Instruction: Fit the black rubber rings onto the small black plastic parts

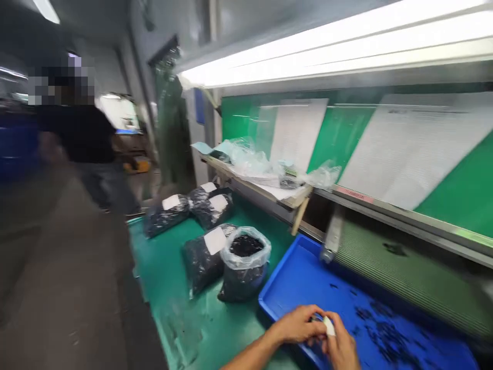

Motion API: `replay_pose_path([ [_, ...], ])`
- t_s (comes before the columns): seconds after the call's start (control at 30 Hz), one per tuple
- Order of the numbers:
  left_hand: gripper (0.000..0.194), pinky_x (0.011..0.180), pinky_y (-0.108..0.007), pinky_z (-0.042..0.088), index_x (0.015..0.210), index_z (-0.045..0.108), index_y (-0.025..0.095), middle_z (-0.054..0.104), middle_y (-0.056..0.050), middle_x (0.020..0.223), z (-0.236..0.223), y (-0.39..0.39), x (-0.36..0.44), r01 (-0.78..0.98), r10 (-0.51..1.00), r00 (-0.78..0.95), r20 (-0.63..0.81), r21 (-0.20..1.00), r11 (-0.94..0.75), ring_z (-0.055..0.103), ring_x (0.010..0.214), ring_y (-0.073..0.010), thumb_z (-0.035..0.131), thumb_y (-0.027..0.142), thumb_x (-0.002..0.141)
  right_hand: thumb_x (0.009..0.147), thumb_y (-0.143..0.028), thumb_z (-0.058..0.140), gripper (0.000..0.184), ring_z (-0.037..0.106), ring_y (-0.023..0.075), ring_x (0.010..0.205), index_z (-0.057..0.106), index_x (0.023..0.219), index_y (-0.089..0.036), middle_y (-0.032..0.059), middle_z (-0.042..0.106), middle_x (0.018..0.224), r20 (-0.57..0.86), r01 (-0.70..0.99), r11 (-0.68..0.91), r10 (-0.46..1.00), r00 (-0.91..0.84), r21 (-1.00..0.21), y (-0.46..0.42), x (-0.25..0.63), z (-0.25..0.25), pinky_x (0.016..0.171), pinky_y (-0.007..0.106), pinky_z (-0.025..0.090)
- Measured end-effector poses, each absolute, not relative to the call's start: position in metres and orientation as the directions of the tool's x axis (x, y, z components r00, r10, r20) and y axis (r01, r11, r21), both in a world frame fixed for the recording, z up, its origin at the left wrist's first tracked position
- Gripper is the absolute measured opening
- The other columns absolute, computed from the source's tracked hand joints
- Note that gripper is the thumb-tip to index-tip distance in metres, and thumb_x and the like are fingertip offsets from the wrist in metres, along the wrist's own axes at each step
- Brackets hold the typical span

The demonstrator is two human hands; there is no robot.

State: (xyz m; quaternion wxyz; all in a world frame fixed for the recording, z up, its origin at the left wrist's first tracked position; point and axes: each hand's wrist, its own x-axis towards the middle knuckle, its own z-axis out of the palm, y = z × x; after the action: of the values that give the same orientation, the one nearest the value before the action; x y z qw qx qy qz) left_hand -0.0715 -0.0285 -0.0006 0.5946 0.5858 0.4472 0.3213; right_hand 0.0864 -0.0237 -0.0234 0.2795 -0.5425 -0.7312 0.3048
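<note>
- Over the blue plastic tray (292,277), our left hand (296,324) and right hand (341,349) clench a small white piece (328,326) between them.
- Small dark parts (381,329) lie scattered in the tray, within easy reach.
- Nearby, labelled black bags (200,270) sit on the green bench (165,318), labels up for reading.

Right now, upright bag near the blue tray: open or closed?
Open: the clear plastic bag gapes at the top, black pieces visible inside.
</note>
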Motion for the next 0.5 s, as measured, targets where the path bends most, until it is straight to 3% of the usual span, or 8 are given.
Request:
replay_pose_path([
  [0.1,0.033,0.051,-0.021,0.036,0.105,0.061,0.018,0.058,0.003,0.067,0.002,-0.017,-0.071,0.176,0.911,0.406,-0.077,0.984,0.005,0.045,0.049,-0.0085,0.044,0.037,0.084,0.088,-0.031,0.027,0.034,0.058,0.016,0.052,0.056,0.103,-0.025,-0.0002,0.064,0.062,0.031,0.668,0.189,0.97,-0.24,-0.72,-0.023,0.095,-0.006,0.053,0.026,0.043],
  [0.27,0.037,0.062,-0.023,0.041,0.104,0.057,0.017,0.065,0.0,0.086,-0.001,0.003,-0.073,0.184,0.908,0.409,-0.089,0.983,0.013,0.05,0.058,-0.0101,0.039,0.046,0.088,0.082,-0.024,0.041,0.025,0.055,0.0138,0.058,0.058,0.064,-0.021,-0.001,0.06,0.057,0.067,0.815,0.121,0.993,-0.101,-0.567,0.008,0.153,0.022,0.058,0.023,0.037],
  [0.37,0.038,0.07,-0.025,0.042,0.102,0.059,0.019,0.065,-0.001,0.09,-0.003,0.002,-0.072,0.228,0.912,0.4,-0.092,0.974,-0.001,0.053,0.064,-0.0121,0.04,0.049,0.087,0.082,-0.024,0.042,0.023,0.058,0.0154,0.073,0.065,0.079,-0.022,0.001,0.066,0.077,0.161,0.845,0.119,0.986,-0.04,-0.521,0.043,0.201,0.045,0.067,0.024,0.04],
  [0.5,0.045,0.067,-0.027,0.042,0.104,0.06,0.02,0.06,0.0,0.078,-0.006,0.003,-0.07,0.245,0.939,0.326,-0.112,0.969,0.031,0.053,0.064,-0.0148,0.038,0.055,0.087,0.08,-0.014,0.04,0.034,0.059,0.0185,0.092,0.063,0.105,-0.02,0.0062,0.066,0.104,0.284,0.885,0.037,0.953,0.109,-0.463,0.119,0.254,0.081,0.083,0.028,0.041],
])
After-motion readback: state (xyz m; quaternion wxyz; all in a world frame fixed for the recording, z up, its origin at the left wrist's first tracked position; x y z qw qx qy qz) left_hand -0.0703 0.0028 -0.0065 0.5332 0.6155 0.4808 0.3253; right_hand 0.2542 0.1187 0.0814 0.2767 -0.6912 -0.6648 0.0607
